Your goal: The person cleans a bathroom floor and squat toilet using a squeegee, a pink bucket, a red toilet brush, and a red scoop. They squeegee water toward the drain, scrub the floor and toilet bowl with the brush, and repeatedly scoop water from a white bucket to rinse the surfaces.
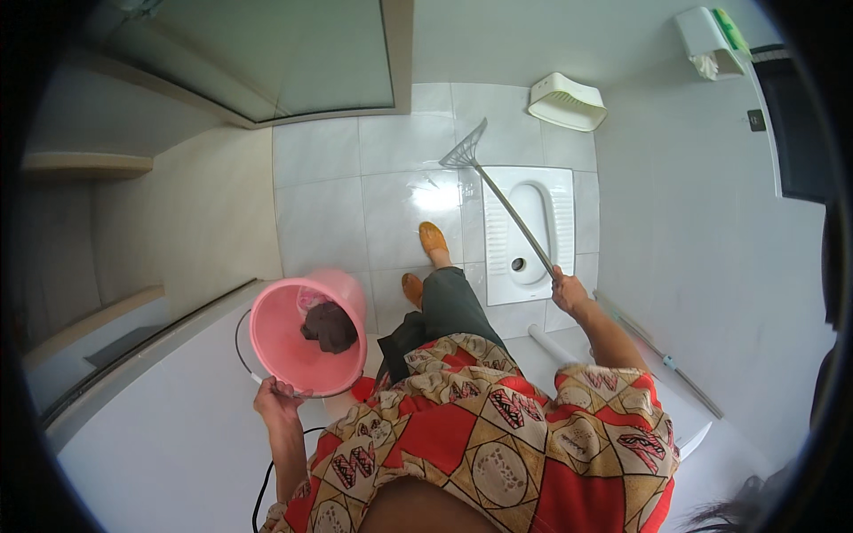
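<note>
My left hand (pixel 276 398) grips the rim of a pink plastic bucket (pixel 260 320) at the lower left. The bucket is tilted, its mouth facing up towards me, and a dark crumpled cloth (pixel 331 328) lies inside with a pink patterned piece beside it. My right hand (pixel 570 293) is closed around the upper end of a metal pole (pixel 513 214). At the pole's far end a grey, fan-shaped slotted plastic head (pixel 466 148) is over the tiles, left of the squat toilet's top corner. The pole crosses above the white squat toilet (pixel 494 253).
A glass door or panel (pixel 400 60) reaches in at the upper left. An off-white plastic bin (pixel 566 110) stands by the back wall. A second pole (pixel 693 386) leans along the right wall. The light floor tiles (pixel 320 220) shine, and a black cable (pixel 262 493) hangs lower left.
</note>
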Available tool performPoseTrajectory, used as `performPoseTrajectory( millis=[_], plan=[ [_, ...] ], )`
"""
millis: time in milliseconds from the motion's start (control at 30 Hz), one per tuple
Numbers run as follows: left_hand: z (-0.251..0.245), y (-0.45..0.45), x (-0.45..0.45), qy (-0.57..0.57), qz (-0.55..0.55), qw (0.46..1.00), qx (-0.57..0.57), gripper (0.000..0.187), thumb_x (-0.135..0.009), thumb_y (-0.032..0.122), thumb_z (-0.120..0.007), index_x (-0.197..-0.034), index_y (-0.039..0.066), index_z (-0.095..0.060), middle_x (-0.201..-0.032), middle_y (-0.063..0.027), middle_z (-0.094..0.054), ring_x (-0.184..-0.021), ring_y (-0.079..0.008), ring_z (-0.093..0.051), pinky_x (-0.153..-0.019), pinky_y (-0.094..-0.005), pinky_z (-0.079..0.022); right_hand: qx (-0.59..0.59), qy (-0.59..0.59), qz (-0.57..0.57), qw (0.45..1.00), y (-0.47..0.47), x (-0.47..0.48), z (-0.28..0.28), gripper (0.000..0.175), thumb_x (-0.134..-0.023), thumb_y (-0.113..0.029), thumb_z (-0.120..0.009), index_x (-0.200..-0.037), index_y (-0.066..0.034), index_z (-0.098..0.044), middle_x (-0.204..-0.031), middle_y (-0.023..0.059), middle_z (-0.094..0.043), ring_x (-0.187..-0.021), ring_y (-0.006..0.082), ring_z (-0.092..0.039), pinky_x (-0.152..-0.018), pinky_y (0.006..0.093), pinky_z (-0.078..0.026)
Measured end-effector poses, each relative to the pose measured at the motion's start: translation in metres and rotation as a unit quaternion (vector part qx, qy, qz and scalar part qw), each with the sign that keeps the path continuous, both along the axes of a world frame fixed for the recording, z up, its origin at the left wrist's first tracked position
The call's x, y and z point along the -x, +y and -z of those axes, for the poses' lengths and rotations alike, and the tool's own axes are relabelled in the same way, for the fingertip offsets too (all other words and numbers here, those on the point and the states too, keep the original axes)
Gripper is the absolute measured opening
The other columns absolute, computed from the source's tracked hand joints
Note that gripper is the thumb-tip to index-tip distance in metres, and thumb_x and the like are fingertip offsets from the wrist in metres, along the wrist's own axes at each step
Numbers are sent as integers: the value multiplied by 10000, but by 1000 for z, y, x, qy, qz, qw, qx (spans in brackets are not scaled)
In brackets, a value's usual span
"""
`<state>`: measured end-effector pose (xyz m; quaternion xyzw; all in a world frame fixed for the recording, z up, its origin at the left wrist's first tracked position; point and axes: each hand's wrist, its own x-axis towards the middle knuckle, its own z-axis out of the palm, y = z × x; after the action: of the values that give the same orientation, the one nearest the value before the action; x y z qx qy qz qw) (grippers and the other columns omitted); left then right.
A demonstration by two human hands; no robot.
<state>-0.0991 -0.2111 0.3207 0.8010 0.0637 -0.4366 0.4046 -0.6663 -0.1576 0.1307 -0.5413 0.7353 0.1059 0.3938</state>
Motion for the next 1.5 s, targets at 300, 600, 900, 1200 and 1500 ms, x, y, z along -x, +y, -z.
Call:
performPoseTrajectory(
  millis=[300,600,900,1200,1500],
  plan=[
    [-8,-10,4,29,-1,1000,0,151,-756,97,-404,-608,112,-379,-516,10,-294,-480,-131,-313,-604,-633,-415,71,-51,120,989,-151,-81,38,409,-770,-109,-390,-1166,-10,-372,-885,254,-569,-849,415,-546,-756,464,-442],
    [-25,-34,38,44,27,998,-22,130,-767,134,-400,-646,129,-352,-530,12,-267,-480,-138,-293,-695,-648,-383,-60,-56,178,981,108,-47,4,488,-778,-113,-415,-1202,48,-235,-657,251,-548,-621,433,-534,-582,508,-426],
    [-26,-62,88,51,59,997,-19,139,-766,138,-413,-638,118,-363,-522,-10,-307,-483,-149,-324,-641,-628,-406,11,-58,167,984,105,-28,-73,469,-753,-91,-459,-1185,48,-340,-622,232,-533,-579,369,-538,-529,453,-444],
    [-41,-74,126,20,97,995,0,112,-777,145,-410,-671,117,-388,-521,-3,-304,-481,-153,-330,-605,-627,-419,71,-126,360,922,-147,23,53,187,-746,-86,-467,-866,59,-472,-669,257,-555,-634,355,-584,-591,441,-471],
    [-44,-79,124,41,128,991,5,119,-789,134,-410,-671,119,-393,-546,7,-322,-486,-138,-335,-611,-613,-424,-18,-53,232,971,103,-39,-29,172,-723,-117,-452,-685,-18,-587,-797,182,-537,-735,341,-536,-672,425,-461]
  ],
)
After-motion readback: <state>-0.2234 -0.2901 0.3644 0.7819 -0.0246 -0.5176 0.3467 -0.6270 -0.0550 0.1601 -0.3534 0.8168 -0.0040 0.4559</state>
